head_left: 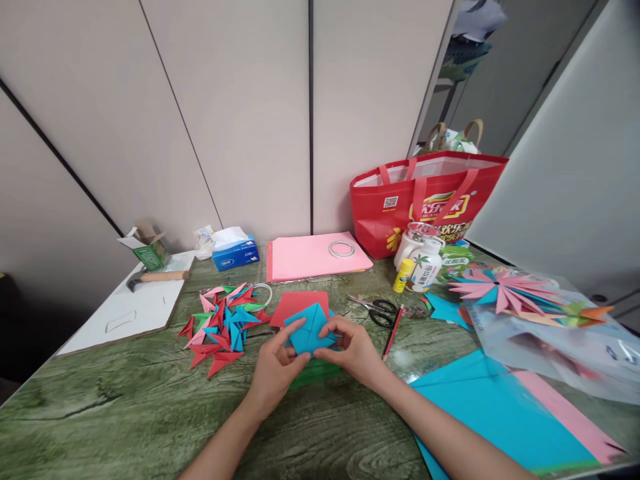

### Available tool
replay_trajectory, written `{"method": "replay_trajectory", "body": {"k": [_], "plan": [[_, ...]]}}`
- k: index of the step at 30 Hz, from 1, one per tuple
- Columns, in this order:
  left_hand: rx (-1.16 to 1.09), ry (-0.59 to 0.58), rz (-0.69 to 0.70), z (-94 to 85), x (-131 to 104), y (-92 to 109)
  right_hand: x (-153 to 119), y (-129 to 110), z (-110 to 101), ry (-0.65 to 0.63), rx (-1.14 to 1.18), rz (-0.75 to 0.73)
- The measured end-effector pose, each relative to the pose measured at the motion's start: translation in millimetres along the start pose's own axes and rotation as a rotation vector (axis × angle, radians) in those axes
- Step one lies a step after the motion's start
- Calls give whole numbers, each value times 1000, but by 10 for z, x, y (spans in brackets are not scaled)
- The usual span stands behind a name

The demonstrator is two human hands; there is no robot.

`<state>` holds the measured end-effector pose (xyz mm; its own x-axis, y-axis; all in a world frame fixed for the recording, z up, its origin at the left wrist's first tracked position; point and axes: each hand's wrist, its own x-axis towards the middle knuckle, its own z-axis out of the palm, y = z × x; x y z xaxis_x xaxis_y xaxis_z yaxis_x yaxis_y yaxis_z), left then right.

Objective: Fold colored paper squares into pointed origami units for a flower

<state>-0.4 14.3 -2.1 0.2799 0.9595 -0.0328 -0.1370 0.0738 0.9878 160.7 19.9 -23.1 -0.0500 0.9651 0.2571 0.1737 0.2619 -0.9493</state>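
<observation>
A folded blue paper (310, 328) with crease lines is held up between my two hands, above the green wood-patterned table (165, 407). My left hand (277, 363) pinches its left and lower edge between thumb and fingers. The right edge is gripped by my right hand (353, 348), with its thumb near the lower corner. Just behind the blue paper lies red paper (300, 303), partly covered. Green paper (315, 375) shows beneath my hands. To the left sits a pile of folded red, blue, pink and green paper pieces (225, 327).
Scissors (377, 310), a red pencil (393, 333) and a glue stick (403, 275) lie or stand to the right. Blue sheets (495, 413) and a paper star (500, 290) are farther right. Behind are pink sheets (305, 257), a tissue box (235, 255) and a red bag (375, 213); a hammer (157, 278) is left.
</observation>
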Motion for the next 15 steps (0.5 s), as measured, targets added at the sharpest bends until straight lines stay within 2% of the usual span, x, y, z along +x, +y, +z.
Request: {"method": "replay_trajectory", "body": {"k": [6, 15], "plan": [[13, 7, 0, -13, 7, -4, -1, 38, 5, -25, 11, -11], [-12, 11, 1, -78, 52, -27, 61, 79, -45, -77, 279, 94]]}}
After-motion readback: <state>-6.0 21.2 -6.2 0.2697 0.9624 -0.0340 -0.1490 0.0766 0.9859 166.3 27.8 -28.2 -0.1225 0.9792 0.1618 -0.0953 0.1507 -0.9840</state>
